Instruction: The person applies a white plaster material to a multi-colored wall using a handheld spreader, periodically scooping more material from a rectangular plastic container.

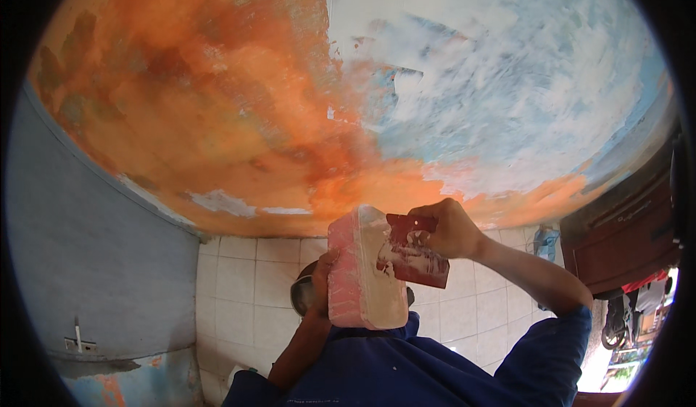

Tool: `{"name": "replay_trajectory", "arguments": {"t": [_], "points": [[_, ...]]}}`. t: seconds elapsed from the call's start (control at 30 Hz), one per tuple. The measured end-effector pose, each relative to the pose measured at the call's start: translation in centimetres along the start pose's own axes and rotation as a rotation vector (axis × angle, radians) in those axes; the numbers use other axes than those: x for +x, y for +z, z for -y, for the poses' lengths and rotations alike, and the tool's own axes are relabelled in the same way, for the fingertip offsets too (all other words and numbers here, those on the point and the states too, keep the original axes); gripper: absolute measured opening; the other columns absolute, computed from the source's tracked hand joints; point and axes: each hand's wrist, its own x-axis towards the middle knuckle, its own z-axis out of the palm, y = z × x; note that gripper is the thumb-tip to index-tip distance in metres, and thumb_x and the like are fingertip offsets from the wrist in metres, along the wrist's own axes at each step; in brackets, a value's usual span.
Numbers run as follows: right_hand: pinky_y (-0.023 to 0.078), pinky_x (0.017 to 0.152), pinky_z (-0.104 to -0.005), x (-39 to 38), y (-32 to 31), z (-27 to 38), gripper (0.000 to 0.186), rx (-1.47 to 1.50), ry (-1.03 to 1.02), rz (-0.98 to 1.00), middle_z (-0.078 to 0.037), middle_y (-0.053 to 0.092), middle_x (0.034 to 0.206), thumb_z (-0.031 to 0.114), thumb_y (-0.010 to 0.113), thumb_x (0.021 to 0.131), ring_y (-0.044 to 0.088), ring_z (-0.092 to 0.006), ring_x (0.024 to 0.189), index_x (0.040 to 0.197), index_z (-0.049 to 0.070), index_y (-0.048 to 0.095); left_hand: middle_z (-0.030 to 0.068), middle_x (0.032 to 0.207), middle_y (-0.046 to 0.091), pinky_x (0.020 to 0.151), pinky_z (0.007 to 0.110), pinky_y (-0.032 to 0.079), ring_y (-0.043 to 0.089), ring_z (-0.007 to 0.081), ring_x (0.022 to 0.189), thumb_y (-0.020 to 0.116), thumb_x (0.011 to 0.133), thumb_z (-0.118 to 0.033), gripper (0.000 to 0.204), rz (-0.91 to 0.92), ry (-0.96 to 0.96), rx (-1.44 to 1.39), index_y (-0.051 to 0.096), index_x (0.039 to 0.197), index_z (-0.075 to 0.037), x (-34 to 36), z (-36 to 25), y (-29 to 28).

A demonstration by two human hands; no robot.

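Left hand (322, 279): we are gripping a pink tub (344, 280) before us, pale paste (384, 304) inside. Right hand (451, 230): we are holding a smeared red scraper (422, 268) over it. Beneath: dark round container (298, 295) showing, contents hidden. Blue shirt (377, 371): bearing marks too small to read.

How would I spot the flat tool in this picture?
Start at the big wall, orange on the left, mostly whitish on the right. Below it, the left hand holds a boxy pink tub, with the right hand beside it. In that right hand is the flat tool: dark red, smeared with pale paste, thin beside the bulky tub.
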Motion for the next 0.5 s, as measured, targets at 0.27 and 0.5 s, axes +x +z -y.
{"name": "replay_trajectory", "arguments": {"t": [0.27, 0.5], "points": [[0.052, 0.066, -0.0319, -1.8, 0.9, 1.4, 0.02, -0.083, 0.066, 0.097, -0.013, 0.069, 0.082, -0.005, 0.058, 0.072, 0.065, -0.0185, 0.072, 0.089, -0.001, 0.067, 0.0184, 0.122, 0.056, 0.096, 0.043, 0.046, 0.057, 0.0303, 0.109, 0.05, 0.089, -0.034, 0.057, -0.031, -0.05, 0.004, 0.041, 0.131, 0.003, -0.8, 0.0, -0.2], [0.053, 0.077, -0.0279, -2.2, 0.5, 0.2, 0.03, -0.003, 0.123, 0.137, -0.011, 0.071, 0.092, -0.009, 0.057, 0.072, 0.065, -0.0136, 0.087, 0.1, -0.004, 0.065, 0.0186, 0.119, 0.057, 0.094, 0.043, 0.047, 0.059, 0.0302, 0.106, 0.051, 0.089, -0.034, 0.056, -0.143, -0.096, 0.151, 0.042, 0.13, 0.003, -0.6, 0.6, -0.1]]}}
